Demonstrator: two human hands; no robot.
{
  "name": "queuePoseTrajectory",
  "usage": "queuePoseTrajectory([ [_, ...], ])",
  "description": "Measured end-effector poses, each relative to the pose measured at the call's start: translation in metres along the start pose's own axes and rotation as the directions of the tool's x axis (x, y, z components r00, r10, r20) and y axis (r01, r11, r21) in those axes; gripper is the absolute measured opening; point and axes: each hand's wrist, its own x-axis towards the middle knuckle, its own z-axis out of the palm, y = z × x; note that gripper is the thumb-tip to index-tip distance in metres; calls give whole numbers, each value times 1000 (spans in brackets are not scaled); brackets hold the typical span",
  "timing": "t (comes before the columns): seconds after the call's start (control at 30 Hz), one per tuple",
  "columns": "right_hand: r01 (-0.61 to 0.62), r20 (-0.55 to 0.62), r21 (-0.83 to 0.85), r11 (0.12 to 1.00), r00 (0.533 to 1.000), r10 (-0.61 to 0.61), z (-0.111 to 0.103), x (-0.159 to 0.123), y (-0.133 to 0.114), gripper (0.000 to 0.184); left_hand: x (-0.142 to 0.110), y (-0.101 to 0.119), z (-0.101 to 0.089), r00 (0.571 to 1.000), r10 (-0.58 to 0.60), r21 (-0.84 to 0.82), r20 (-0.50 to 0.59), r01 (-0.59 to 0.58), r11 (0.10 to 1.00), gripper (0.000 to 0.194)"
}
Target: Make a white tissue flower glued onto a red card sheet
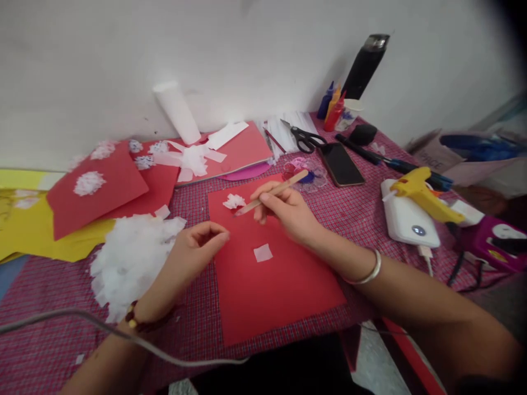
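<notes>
My right hand (284,211) grips a flat wooden stick (291,182), its lower tip just over the red sheet of paper (280,296). Close to that tip, a small clump of crumpled white paper (234,201) sits on the sheet's upper left part. A single white paper square (263,252) lies flat near the middle. My left hand (201,244) is held at the sheet's left edge, thumb and forefinger pinched together; whether anything small is between them I cannot make out. Beside the left forearm is a heap of white paper squares (132,258).
Red sheets (111,192) with white paper puffs lie at the back left, over yellow paper (61,241). Scissors (304,137), a phone (341,163) and paint bottles (335,112) are at the back right. A yellow glue gun (428,195) rests on a white power bank (405,219). A cable (123,332) crosses the front left.
</notes>
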Motion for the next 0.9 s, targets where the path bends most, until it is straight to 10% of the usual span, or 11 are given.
queuePoseTrajectory([
  [0.23,-52,-109,31,998,993,55,-12,11,11,12,-13,12,35,876,315,595,366,-480,644,29],
  [0.47,-65,-115,20,998,991,67,-15,13,10,15,-3,10,48,942,182,678,281,-329,657,13],
  [0.73,-4,-55,140,990,998,12,-15,11,9,15,3,-3,46,978,99,22,182,-105,994,19],
  [0.9,13,39,180,984,999,-21,-8,2,5,18,0,-3,31,992,-125,-469,16,118,875,22],
])
